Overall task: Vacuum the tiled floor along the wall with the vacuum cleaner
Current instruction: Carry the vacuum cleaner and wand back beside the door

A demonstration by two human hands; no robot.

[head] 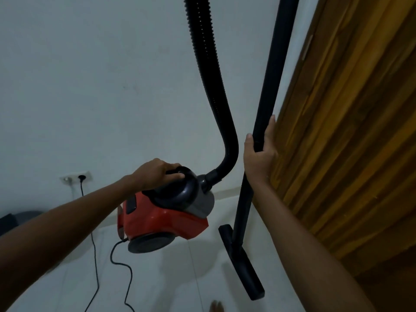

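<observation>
while held off the tiled floor (pixel 157 284), red vacuum cleaner (pixel 165 218) gripped at its dark top handle by left hand (pixel 157 174), fingers curled over the handle. body tilted, round grey underside facing down, clear of the tiles. black ribbed hose (pixel 211 70) rising from the vacuum cleaner's front socket and running up out of view. to the right of the vacuum cleaner, black wand (pixel 267 86) standing near upright, grasped by right hand (pixel 258 154), thumb on one side and fingers wrapped round the other. black floor nozzle (pixel 242 262) at the wand's lower end, below and right of the vacuum cleaner; contact with the tiles not clear. wooden door (pixel 349 131) just right of the wand. black power cord (pixel 121 266) trailing from the vacuum cleaner's rear across the tiles. white wall socket (pixel 75 177) with a plug in it, left of the vacuum cleaner on the white wall (pixel 90 75). toes (pixel 216 306) visible at the bottom edge, below the vacuum cleaner.
</observation>
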